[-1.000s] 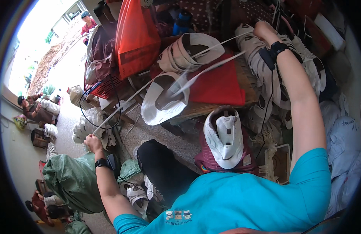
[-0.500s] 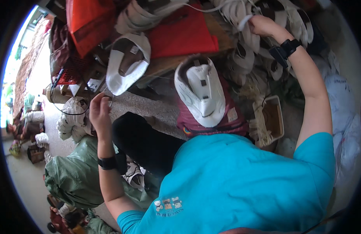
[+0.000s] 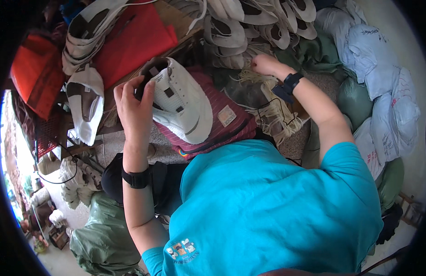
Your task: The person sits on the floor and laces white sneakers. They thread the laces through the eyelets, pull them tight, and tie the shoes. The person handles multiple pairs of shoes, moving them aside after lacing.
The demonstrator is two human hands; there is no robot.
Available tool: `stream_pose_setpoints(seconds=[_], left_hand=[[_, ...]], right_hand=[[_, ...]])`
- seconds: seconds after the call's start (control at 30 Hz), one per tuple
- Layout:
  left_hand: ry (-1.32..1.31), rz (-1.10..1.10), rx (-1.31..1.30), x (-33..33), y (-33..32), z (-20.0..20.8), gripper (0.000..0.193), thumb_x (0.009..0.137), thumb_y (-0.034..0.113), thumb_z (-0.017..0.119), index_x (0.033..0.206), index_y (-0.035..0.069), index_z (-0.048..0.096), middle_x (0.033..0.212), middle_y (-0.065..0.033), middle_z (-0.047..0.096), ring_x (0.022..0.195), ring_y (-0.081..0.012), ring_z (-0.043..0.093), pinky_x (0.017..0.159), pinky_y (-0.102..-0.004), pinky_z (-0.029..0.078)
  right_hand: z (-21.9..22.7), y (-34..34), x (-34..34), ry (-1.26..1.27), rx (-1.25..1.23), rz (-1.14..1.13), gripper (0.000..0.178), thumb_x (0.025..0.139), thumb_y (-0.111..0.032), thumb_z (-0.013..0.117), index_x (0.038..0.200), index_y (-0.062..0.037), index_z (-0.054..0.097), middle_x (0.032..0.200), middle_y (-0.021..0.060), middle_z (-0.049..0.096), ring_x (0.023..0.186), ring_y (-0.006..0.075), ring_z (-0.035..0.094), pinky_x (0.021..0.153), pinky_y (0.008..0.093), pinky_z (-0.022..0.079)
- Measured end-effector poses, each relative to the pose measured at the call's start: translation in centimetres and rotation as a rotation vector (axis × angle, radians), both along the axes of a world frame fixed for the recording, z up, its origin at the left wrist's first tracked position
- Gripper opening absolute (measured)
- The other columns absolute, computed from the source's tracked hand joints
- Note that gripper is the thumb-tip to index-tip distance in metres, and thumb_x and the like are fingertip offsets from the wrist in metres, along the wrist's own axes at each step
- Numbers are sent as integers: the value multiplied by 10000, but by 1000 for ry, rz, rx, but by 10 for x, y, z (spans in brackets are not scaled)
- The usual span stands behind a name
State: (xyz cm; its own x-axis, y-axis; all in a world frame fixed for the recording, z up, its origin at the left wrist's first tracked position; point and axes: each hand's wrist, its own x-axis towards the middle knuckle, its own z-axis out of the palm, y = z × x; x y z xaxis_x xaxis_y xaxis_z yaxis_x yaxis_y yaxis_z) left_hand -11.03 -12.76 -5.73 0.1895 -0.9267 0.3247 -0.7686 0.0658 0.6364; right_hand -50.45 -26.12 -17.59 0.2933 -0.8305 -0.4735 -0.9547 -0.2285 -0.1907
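A white sneaker upper [image 3: 187, 101] with dark lining and a perforated tongue rests tilted across my lap, on a maroon striped cloth [image 3: 222, 103]. My left hand [image 3: 135, 99] is at its collar, thumb and fingers apart, the fingertips by the dark opening. No lace shows in the upper's eyelets. To the right, my right hand [image 3: 268, 65] reaches over a bundle of cream shoelaces [image 3: 280, 115]. Its fingers are curled at the bundle's far end, where loose strands show; the fingertips are partly hidden.
Many pale shoe uppers [image 3: 227, 37] pile up at the far side. Another white upper [image 3: 86, 103] hangs off the bench edge by a red cloth [image 3: 134, 41]. White sacks [image 3: 369, 55] line the right; a green sack [image 3: 105, 234] lies at lower left.
My left hand has come from beside the hanging upper to the collar of the one on my lap. My right hand has dropped from the piled uppers to the laces. The view has turned right.
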Motion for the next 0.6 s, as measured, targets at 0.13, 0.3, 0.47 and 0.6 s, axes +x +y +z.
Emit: stream_pose_setpoints(seconds=[0.13, 0.3, 0.47, 0.6], left_hand=[[-47, -23, 48, -7, -5, -6, 296, 859, 251, 744, 1061, 37, 709, 1085, -155, 561, 1047, -304, 563, 922, -375, 455], [-71, 26, 82, -10, 1, -8, 283, 875, 226, 732, 1055, 14, 680, 1115, -135, 538, 1076, -260, 544, 938, -354, 436], [708, -6, 117, 8, 10, -30, 162, 936, 135, 683, 983, 2, 604, 1100, -33, 498, 955, -81, 502, 852, -223, 416], [950, -1, 114, 12, 15, -34, 176, 962, 102, 638, 1110, 12, 604, 1021, -16, 572, 896, -71, 539, 833, -213, 433]], right_hand=[[-101, 5, -83, 311, 357, -100, 291, 833, -239, 641, 989, -6, 720, 907, 190, 711, 772, 325, 686, 661, 451, 516], [-134, 42, -110, 444, 384, -225, 271, 854, -235, 669, 868, 31, 719, 852, 159, 710, 744, 297, 674, 637, 455, 517], [-171, 73, -128, -178, 169, -563, 308, 812, -290, 714, 949, -14, 727, 942, 173, 712, 844, 313, 680, 748, 433, 525], [-178, 79, -115, -130, 89, -595, 343, 796, -321, 707, 956, -17, 722, 969, 180, 709, 892, 345, 673, 816, 430, 511]])
